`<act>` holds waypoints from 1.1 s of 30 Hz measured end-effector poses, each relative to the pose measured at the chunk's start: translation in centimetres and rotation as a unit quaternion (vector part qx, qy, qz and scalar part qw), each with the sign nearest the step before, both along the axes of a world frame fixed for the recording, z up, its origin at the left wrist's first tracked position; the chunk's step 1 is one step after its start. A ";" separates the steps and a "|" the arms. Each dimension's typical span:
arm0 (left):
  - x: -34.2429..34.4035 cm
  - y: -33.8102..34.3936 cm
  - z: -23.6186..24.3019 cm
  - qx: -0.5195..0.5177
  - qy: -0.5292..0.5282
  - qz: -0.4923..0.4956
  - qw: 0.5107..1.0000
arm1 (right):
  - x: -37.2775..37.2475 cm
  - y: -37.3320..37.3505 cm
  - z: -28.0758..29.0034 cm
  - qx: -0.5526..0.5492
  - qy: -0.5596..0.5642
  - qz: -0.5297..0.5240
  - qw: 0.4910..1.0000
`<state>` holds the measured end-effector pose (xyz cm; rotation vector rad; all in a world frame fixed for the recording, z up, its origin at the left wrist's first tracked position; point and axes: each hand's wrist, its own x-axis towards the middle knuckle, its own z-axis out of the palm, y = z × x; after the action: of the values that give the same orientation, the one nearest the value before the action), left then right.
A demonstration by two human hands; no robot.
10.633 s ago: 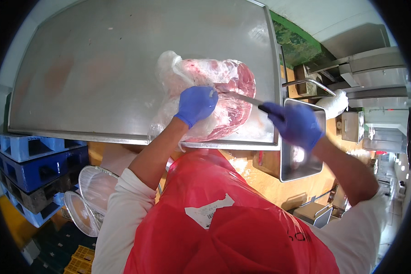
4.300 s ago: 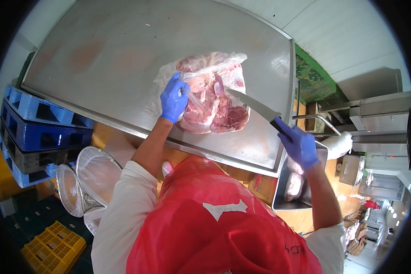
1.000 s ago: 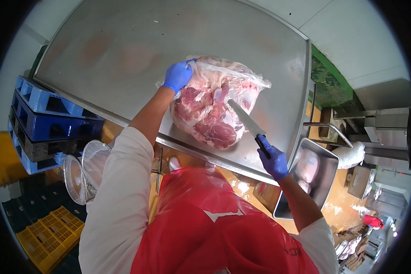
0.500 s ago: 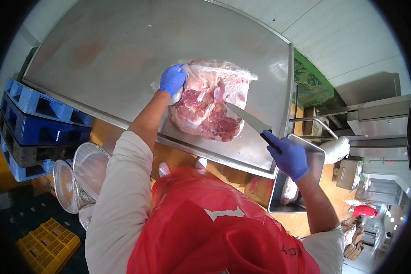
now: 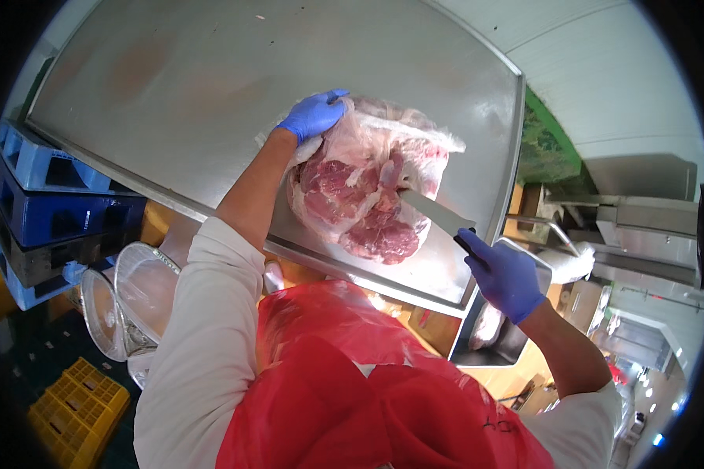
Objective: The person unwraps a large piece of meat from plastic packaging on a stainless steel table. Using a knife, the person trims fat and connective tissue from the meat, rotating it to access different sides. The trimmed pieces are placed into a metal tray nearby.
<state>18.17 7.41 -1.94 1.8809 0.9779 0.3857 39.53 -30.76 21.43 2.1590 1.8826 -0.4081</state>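
Nearest the person: red apron (image 5: pixel 344 391), white sleeves. Low on their left, a yellow crate (image 5: pixel 78 406) on the floor and clear plastic tubs (image 5: pixel 133 301); blue crates (image 5: pixel 47 203) are stacked under the desk edge.

Right hand (image 5: pixel 504 273), blue glove, is closed around the dark handle of a knife (image 5: pixel 438 215). The blade points up-left, tip into the meat. A steel pan (image 5: pixel 497 336) sits just below that hand, off the desk's near-right corner.

The meat (image 5: pixel 368 195) is a large raw red-and-white cut in loose clear wrap, lying on the steel desk (image 5: pixel 211 78) near its front right edge.

Left hand (image 5: pixel 314 113), blue glove, is at the far top-left of the meat, fingers curled, gripping the wrap and the cut's edge there.

Farther right: steel equipment, white wall.
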 end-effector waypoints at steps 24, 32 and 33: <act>-2.2 -3.8 -1.3 0.066 0.010 0.111 0.992 | -0.9 -9.6 -4.3 0.147 0.082 -0.101 0.980; -6.5 -10.3 -1.6 0.173 -0.048 0.137 0.974 | -2.4 -12.4 -1.5 0.193 0.143 -0.127 0.962; -7.4 -10.4 -1.3 0.164 -0.060 0.120 0.977 | -2.6 -12.2 -1.9 0.179 0.125 -0.130 0.967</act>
<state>10.81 -3.02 -3.28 2.0066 1.1144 0.8403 36.97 -42.93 19.50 2.7242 1.9271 -0.4368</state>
